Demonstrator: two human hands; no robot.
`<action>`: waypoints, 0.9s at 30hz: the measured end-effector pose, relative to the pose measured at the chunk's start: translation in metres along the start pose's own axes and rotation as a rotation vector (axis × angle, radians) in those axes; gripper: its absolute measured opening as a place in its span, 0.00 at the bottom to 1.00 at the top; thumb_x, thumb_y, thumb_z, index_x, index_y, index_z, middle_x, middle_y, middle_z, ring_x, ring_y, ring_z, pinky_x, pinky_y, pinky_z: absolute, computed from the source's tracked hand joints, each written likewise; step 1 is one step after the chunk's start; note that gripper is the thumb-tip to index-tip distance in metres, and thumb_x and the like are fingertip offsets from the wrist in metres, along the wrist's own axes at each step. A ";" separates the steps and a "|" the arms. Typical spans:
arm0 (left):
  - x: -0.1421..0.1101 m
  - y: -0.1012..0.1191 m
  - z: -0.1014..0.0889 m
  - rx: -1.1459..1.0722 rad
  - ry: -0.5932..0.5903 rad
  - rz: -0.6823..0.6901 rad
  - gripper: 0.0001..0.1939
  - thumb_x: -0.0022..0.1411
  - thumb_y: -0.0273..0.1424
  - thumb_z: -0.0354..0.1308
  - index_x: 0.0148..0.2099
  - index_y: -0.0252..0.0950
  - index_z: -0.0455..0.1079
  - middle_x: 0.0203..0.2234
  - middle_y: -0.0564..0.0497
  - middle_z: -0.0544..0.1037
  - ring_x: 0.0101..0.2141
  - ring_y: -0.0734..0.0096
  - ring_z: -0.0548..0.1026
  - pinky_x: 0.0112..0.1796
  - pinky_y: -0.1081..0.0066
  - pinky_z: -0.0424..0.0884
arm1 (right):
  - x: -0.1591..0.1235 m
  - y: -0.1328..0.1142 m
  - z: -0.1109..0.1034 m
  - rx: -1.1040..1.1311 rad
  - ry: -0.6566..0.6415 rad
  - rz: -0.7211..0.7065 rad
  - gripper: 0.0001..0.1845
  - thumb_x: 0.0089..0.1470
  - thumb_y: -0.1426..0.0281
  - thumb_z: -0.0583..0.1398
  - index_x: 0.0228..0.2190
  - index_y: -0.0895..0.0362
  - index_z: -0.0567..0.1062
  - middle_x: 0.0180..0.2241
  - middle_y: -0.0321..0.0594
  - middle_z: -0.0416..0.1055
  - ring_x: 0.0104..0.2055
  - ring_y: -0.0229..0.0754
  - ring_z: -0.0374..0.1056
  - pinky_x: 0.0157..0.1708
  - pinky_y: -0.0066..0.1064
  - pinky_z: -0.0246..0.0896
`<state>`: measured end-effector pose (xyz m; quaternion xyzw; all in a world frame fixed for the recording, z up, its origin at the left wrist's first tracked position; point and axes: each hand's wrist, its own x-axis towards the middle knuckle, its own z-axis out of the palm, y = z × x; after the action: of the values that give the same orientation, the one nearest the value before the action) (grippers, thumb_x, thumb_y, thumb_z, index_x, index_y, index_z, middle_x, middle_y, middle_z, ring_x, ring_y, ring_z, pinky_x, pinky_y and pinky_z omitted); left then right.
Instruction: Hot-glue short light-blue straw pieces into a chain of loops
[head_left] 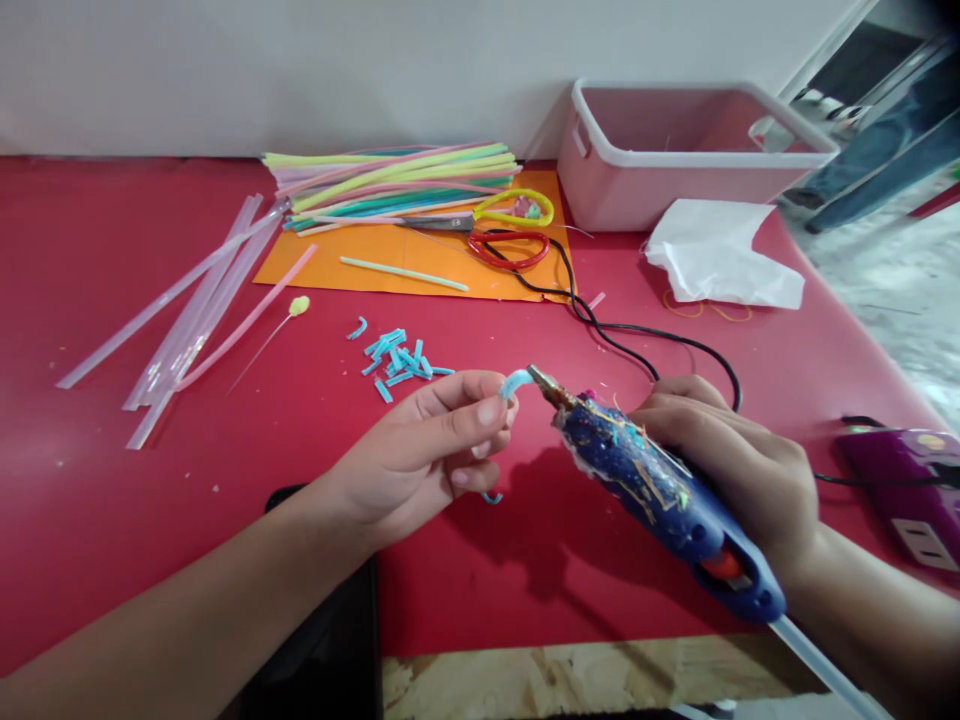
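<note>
1. Landmark: orange sheet point(322, 270) on the red table point(285, 400).
2. Left hand point(435, 440): near side of the sheet, thumb and forefinger pinching a bent blue fuzzy piece point(516, 381).
3. Right hand point(739, 460): near side of the sheet and off to its right, wrapped round a blue glue gun point(637, 470). Trigger fingers hidden.
4. Gun's nozzle point(553, 390) points at the piece's end; contact or tiny gap, can't tell.
5. Cut blue bits point(401, 360): loose pile just on the near side of the sheet.
6. Bundle of coloured fuzzy stems point(397, 185): on the sheet's far part. Scissors point(442, 224), one yellow handle loop, one red, lie against it.
7. Clear sticks point(199, 320): left of the sheet, one end reaching its edge.
8. Pink bin point(667, 195): right of the sheet; crumpled white paper point(720, 255) in front of it.
</note>
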<state>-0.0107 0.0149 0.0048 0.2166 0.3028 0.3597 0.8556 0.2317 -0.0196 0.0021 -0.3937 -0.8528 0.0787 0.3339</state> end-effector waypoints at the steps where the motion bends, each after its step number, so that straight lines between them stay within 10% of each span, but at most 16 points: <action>1: 0.000 0.000 0.000 0.002 -0.003 0.004 0.12 0.50 0.31 0.75 0.30 0.33 0.74 0.24 0.55 0.68 0.22 0.84 0.63 0.21 0.85 0.61 | 0.000 0.000 0.000 0.003 -0.003 -0.004 0.04 0.63 0.71 0.54 0.39 0.55 0.68 0.24 0.35 0.68 0.26 0.39 0.65 0.35 0.37 0.61; 27: 0.002 -0.003 0.004 0.155 0.163 0.164 0.10 0.48 0.31 0.75 0.30 0.36 0.76 0.19 0.59 0.67 0.19 0.84 0.61 0.20 0.83 0.56 | 0.001 0.005 -0.001 0.001 -0.017 -0.052 0.04 0.64 0.73 0.54 0.38 0.55 0.69 0.26 0.32 0.71 0.25 0.36 0.68 0.40 0.39 0.60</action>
<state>-0.0057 0.0136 0.0051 0.2763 0.3792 0.4204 0.7766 0.2351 -0.0159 0.0014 -0.3703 -0.8656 0.0739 0.3288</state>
